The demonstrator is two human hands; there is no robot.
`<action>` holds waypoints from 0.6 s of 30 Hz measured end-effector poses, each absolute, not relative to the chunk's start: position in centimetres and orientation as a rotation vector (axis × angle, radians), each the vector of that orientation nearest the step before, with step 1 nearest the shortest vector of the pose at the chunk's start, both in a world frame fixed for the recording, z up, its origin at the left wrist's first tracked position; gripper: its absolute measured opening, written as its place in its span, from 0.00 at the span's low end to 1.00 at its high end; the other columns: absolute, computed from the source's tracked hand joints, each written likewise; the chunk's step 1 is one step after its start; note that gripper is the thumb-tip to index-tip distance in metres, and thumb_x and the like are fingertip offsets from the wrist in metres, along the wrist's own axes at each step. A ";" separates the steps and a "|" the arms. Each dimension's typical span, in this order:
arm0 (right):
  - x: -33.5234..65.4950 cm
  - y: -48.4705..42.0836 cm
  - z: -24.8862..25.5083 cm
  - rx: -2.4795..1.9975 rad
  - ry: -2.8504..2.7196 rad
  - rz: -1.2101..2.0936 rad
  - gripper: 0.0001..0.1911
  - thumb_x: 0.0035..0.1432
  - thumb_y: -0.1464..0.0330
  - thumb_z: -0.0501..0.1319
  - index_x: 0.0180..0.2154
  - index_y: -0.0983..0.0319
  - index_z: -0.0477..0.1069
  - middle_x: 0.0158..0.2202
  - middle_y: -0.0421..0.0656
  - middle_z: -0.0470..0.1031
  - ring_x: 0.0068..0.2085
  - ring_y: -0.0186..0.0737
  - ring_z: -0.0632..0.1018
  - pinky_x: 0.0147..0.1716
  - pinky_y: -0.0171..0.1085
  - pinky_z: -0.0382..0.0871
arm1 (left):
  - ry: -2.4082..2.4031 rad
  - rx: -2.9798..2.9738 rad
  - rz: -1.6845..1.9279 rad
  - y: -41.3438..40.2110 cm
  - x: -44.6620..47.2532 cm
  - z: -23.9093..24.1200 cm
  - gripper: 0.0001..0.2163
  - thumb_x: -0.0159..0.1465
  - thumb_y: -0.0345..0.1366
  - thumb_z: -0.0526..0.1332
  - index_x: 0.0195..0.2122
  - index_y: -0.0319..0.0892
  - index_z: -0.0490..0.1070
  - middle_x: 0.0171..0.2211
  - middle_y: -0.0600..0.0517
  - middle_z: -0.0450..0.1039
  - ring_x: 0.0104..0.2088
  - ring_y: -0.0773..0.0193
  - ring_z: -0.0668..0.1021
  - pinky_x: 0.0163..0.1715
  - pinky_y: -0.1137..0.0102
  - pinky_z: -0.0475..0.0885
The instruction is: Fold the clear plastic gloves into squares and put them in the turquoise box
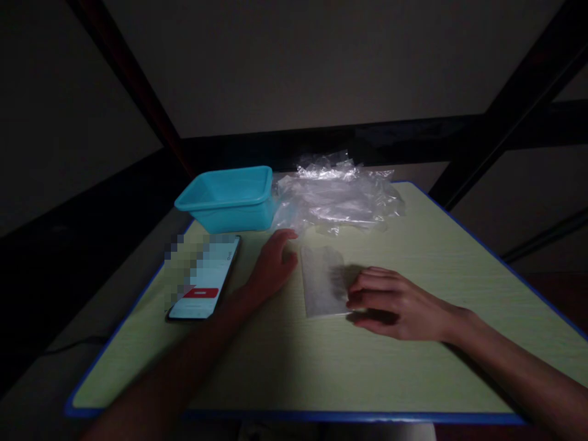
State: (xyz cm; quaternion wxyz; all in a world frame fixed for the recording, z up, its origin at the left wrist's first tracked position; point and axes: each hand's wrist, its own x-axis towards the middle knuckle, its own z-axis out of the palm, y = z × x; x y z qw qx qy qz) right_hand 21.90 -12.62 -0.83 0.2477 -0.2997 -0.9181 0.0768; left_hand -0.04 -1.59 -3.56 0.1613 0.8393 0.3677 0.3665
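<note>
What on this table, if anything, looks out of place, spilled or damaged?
Mainly the crumpled clear plastic stands out: it lies bunched at the far end of the table, beside the blue tub, untidier than the flat plastic packet nearer the camera. In the dim light, no spill or damage is visible.

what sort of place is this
Probably a dim room indoors, perhaps in a home: a blue-edged table holds a lit phone and a blue plastic tub.

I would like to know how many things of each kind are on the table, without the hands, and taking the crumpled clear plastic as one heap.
Blue tub: 1
Phone: 1
Flat packet: 1
Plastic heap: 1
Total: 4
</note>
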 end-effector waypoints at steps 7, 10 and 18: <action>21.0 -13.0 -0.6 -0.711 -2.643 -0.164 0.12 0.64 0.72 0.50 0.34 0.64 0.71 0.28 0.43 0.74 0.31 0.35 0.71 0.31 0.37 0.63 | 0.806 2.305 1.085 -2.6 0.2 -2.9 0.06 0.54 0.25 0.53 0.28 0.38 0.68 0.28 0.51 0.72 0.29 0.67 0.73 0.30 0.73 0.69; 20.7 -13.2 -0.3 -0.686 -2.689 -0.227 0.15 0.64 0.74 0.46 0.33 0.64 0.70 0.28 0.43 0.74 0.30 0.35 0.72 0.31 0.36 0.64 | 0.707 2.398 1.017 -3.2 -0.1 -2.7 0.07 0.55 0.25 0.52 0.27 0.38 0.68 0.25 0.52 0.71 0.27 0.68 0.72 0.29 0.74 0.68; 20.6 -13.6 -0.3 -0.715 -2.715 -0.262 0.16 0.64 0.76 0.45 0.34 0.63 0.70 0.27 0.43 0.75 0.29 0.35 0.74 0.31 0.37 0.67 | 0.441 2.710 0.829 -4.0 -0.6 -2.9 0.09 0.60 0.27 0.51 0.29 0.37 0.69 0.28 0.48 0.72 0.30 0.66 0.73 0.32 0.71 0.69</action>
